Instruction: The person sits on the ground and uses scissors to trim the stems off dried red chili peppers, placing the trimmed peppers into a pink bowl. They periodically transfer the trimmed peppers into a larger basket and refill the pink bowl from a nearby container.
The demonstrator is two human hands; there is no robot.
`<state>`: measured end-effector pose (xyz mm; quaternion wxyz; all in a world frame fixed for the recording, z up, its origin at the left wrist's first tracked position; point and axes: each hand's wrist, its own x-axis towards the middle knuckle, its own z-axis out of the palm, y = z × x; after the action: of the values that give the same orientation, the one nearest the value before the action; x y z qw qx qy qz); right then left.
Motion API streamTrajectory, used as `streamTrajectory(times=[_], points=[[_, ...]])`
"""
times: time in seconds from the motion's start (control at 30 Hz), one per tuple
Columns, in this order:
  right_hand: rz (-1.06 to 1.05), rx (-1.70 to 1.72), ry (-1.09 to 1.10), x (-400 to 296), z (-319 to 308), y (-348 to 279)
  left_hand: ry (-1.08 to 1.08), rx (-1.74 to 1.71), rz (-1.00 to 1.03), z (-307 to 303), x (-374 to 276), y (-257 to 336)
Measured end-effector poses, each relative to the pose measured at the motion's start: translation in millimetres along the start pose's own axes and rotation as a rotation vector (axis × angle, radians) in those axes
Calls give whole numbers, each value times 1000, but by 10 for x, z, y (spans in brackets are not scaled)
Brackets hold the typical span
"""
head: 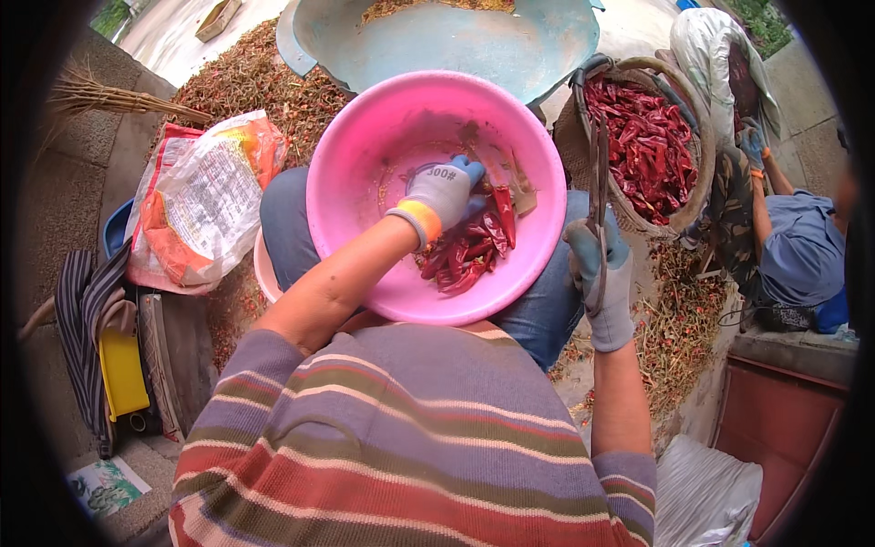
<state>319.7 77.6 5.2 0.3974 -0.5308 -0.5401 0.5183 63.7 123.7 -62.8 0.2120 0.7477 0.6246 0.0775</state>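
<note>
A pink plastic basin (355, 157) rests on my lap, with a small heap of dried red chili peppers (472, 253) near its lower right. My left hand (448, 184), in a grey and blue work glove with an orange cuff, reaches down inside the basin at the heap's upper edge. Its fingertips are partly hidden, so I cannot tell whether a pepper is between them. Right of the basin, my gloved right hand (605, 287) grips a pair of dark metal scissors (599, 178), blades pointing away from me. Bits of seed and stem lie on the basin floor.
A basket (704, 123) of dried chilies stands ahead right, its peppers (639, 143) inside. A pale blue trough (437, 41) lies beyond the basin. Stems (260, 75) pile at left near a printed sack (219, 198). A co-worker (800, 239) sits at right.
</note>
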Motion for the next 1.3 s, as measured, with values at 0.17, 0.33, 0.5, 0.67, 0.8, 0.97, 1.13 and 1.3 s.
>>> streamTrajectory(times=[0.17, 0.33, 0.5, 0.67, 0.8, 0.97, 1.13, 1.3], points=[[-9, 23, 14, -61, 76, -25, 157, -283, 131, 133, -31, -86], [-247, -209, 14, -84, 157, 51, -53, -1126, -218, -278, -414, 13], [-259, -441, -155, -215, 323, -198, 141, -1194, -120, -448, -794, -20], [-489, -691, -202, -250, 548, -485, 191, -1150, -14, -643, -1079, 13], [-621, -844, -185, -228, 661, -542, 325, -1228, 2, -596, -1207, 9], [-643, -935, -164, -239, 724, -610, 318, -1243, -5, -581, -1315, -43], [-660, -933, -206, -242, 767, -684, 421, -896, 210, -563, -1338, -207], [-651, -930, -263, -236, 832, -746, 376, -1291, 159, -576, -1382, -125]])
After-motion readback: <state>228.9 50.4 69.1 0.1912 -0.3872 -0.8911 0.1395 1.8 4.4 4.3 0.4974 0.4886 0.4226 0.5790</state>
